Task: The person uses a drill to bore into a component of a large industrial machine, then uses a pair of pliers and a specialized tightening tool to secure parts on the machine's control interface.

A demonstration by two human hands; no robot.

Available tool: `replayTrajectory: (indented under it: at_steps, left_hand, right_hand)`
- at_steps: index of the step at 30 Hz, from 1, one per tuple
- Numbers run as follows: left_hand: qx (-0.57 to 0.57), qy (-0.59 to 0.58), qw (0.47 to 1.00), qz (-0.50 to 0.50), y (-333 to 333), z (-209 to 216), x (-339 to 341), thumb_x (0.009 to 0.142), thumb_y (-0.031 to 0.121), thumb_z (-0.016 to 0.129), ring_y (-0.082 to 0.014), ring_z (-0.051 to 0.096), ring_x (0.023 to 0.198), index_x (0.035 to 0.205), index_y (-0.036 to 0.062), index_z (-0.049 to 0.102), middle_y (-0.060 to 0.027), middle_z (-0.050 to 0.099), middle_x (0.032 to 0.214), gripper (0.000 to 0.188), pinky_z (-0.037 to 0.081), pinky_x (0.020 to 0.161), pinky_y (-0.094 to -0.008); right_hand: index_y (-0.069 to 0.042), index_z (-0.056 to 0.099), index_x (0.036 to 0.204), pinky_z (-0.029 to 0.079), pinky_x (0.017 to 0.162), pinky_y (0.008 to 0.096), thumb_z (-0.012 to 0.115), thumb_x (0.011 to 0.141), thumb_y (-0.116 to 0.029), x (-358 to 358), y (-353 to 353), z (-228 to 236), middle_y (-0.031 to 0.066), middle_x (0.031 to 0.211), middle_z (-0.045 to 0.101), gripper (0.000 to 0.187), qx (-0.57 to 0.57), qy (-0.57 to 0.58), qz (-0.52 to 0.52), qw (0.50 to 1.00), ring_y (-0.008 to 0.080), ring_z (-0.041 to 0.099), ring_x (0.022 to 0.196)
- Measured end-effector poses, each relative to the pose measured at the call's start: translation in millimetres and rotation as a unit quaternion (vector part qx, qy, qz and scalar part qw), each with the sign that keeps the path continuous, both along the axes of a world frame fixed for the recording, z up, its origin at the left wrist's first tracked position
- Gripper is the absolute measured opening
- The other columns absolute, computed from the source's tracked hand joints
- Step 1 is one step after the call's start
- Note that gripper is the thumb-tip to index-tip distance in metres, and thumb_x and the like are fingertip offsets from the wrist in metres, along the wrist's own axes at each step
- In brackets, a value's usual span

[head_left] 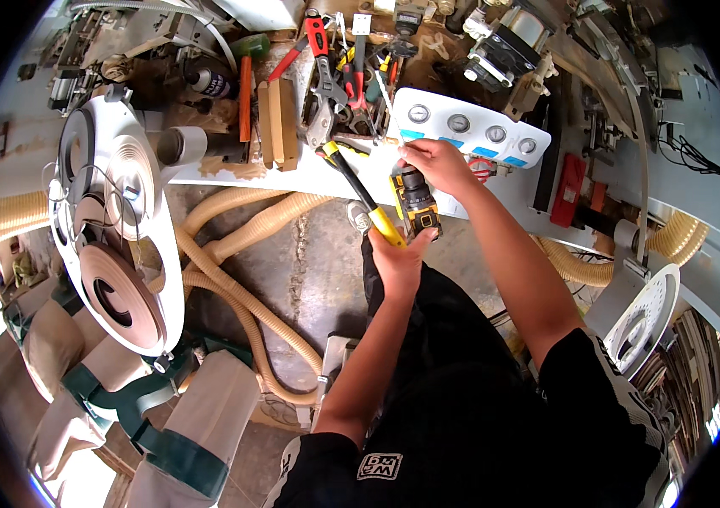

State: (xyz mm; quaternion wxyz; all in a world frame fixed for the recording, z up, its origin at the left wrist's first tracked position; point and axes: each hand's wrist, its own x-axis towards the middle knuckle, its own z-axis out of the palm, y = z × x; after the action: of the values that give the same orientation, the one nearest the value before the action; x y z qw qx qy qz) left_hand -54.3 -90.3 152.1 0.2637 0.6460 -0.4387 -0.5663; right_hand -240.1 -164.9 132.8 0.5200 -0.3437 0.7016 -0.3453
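Observation:
My left hand (398,264) is closed around the yellow end of a long yellow-and-black handle (362,188), which slants up toward the bench edge. Its thumb lies against the near end of a yellow-and-black cordless drill (416,201), whose chuck points away from me. I cannot tell whether this hand also bears the drill. Just beyond the chuck, my right hand (440,165) pinches a long thin pale rod (384,95) that looks like a drill bit. The fingers partly cover the rod's lower end, so whether it sits in the chuck is hidden.
On the bench lie an adjustable wrench (326,78), several pliers and a cardboard box (279,127). A white gauge panel (479,129) stands at right. Left are a machine with belt rolls (123,271) and beige hoses (250,306) over the floor.

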Motion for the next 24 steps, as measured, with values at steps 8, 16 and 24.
replayTrajectory:
  at_steps: [8,16,24]
  left_hand:
    - [-0.020,0.023,0.999,-0.024,-21.7,-2.1,-14.6,0.068,0.021,0.097,-0.0200,0.066,0.085,0.115,0.0002,0.047,-0.0116,0.064,0.100,0.072,0.056,0.076,-0.0350]
    - [-0.068,-0.015,0.990,-0.120,-37.4,8.0,-0.5,0.073,0.019,0.094,-0.0209,0.072,0.081,0.110,0.0002,0.046,-0.0142,0.069,0.102,0.064,0.058,0.071,-0.0320]
    - [-0.058,0.012,0.991,-0.121,-36.6,5.4,-0.6,0.074,0.018,0.094,-0.0178,0.073,0.080,0.112,0.0000,0.046,-0.0136,0.069,0.104,0.064,0.060,0.071,-0.0309]
  right_hand:
    - [-0.002,0.072,0.117,0.057,0.075,0.0273,0.059,0.105,-0.028,-19.7,-11.2,12.7,0.0047,0.102,0.078,0.032,0.050,0.021,0.085,0.995,0.0117,0.073,0.092]
    - [-0.001,0.071,0.116,0.061,0.068,0.0284,0.056,0.103,-0.021,-24.9,2.1,14.3,0.0056,0.105,0.077,0.029,0.093,0.015,0.049,0.994,0.0128,0.074,0.095]
    - [0.000,0.073,0.108,0.058,0.063,0.0257,0.059,0.099,-0.020,-28.1,4.0,10.3,0.0051,0.097,0.078,0.026,0.073,0.057,0.066,0.994,0.0098,0.072,0.083]
